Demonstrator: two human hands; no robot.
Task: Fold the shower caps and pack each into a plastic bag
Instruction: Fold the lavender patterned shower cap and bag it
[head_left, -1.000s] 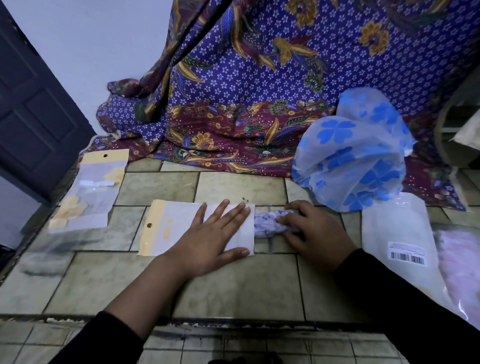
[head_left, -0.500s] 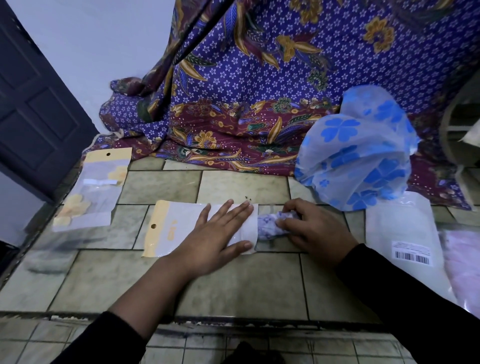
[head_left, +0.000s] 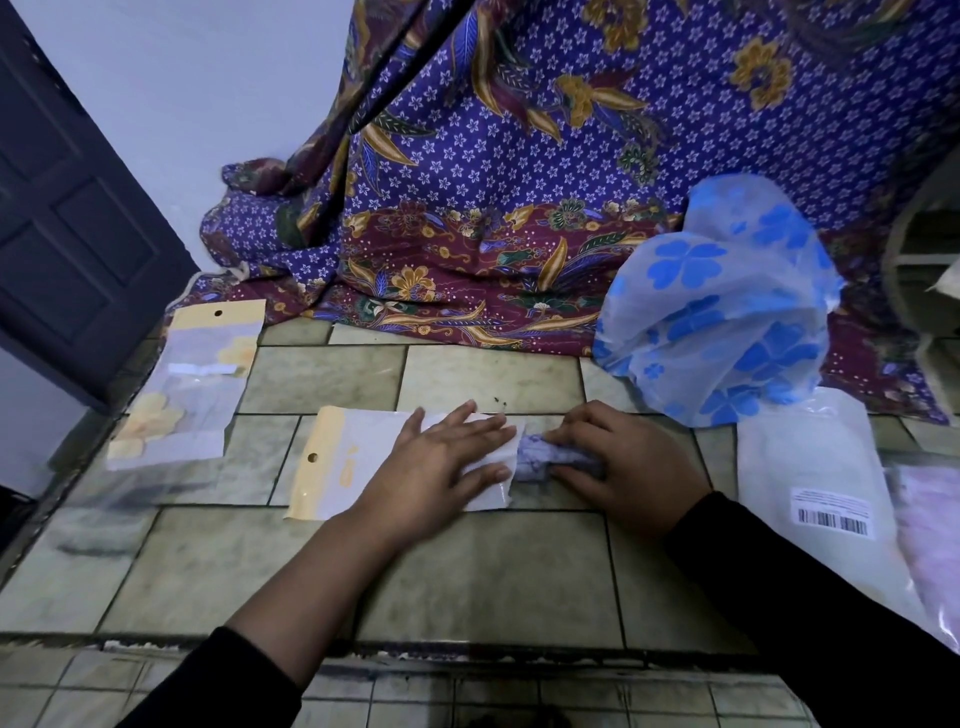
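Shower cap (head_left: 545, 460), folded small, still sits mid-tabletop (head_left: 467, 571) at the plastic bag (head_left: 363, 457) mouth; my right hand (head_left: 623, 467) stays clamped on it, left hand (head_left: 431, 467) flat, fingers apart, barely moved.

Left hand (head_left: 441, 467) is laid flat, palm down, fingers (head_left: 483, 431) extended and slightly spread, pointing right. Left forearm is bare, black sleeve pushed up toward the elbow. Right hand (head_left: 628, 467) is curled, knuckles up, fingertips pinched together toward the left. Right arm is covered by a black sleeve to the wrist.
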